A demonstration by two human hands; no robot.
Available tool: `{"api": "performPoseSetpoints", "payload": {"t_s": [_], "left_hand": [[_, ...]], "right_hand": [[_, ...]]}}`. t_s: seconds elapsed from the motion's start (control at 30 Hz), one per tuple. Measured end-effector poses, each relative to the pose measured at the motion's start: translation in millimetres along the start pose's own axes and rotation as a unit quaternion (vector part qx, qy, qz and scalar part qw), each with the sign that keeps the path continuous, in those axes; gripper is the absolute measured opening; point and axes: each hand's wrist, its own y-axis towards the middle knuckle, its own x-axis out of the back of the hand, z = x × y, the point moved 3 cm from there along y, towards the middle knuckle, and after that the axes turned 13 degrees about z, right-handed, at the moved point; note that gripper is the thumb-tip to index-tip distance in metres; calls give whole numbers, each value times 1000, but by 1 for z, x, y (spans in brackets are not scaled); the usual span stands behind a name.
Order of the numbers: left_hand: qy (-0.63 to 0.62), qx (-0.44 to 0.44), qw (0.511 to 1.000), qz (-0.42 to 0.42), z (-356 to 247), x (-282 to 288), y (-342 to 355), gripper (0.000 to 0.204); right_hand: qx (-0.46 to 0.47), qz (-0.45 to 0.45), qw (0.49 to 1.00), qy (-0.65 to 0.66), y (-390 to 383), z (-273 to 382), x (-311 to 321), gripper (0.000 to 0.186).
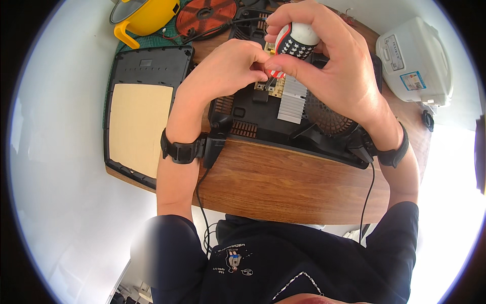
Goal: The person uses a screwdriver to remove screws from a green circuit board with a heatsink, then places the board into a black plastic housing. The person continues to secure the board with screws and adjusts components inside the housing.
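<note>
My right hand [336, 66] is wrapped round a screwdriver [296, 43] with a thick rounded handle, white at the top, with white stars on black and red-and-white stripes. It points down at the yellowish circuit board [277, 90] inside an open black appliance housing [263, 133]. My left hand [235, 66] pinches close to the handle's lower end, its fingertips near my right thumb. What sits between those fingertips is hidden. Beside the board are a silver finned heat sink [291, 104] and a round fan [331, 114], partly under my right hand.
Left of the housing lies a black-framed cover [147, 71] with a cream panel. A flat copper-red coil [206, 16] rests on a green mat [152, 41] at the far left, near a yellow-handled pot [147, 17]. At right stands a white lidded box [415, 63]. Cables hang from both wrist straps.
</note>
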Motion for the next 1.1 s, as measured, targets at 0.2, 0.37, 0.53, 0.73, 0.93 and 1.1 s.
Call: {"api": "performPoseSetpoints", "payload": {"t_s": [0.2,0.37,0.53,0.73,0.93,1.1], "left_hand": [[4,-21,999,-25,3,-4,2,19],[-27,-82,994,-63,11,-10,5,20],[-39,-84,992,-83,14,-14,6,24],[-26,-96,990,-104,23,-16,7,27],[-58,1,997,-50,14,-13,7,26],[-23,18,1000,9,1,0,0,22]], "right_hand": [[52,-8,998,27,-1,-7,-5,44],[70,16,997,32,3,0,-7,51],[126,7,990,58,7,-10,-13,58],[39,137,987,-67,13,15,12,47],[59,75,989,-113,12,25,15,41],[-10,168,968,-187,15,24,13,33]]}}
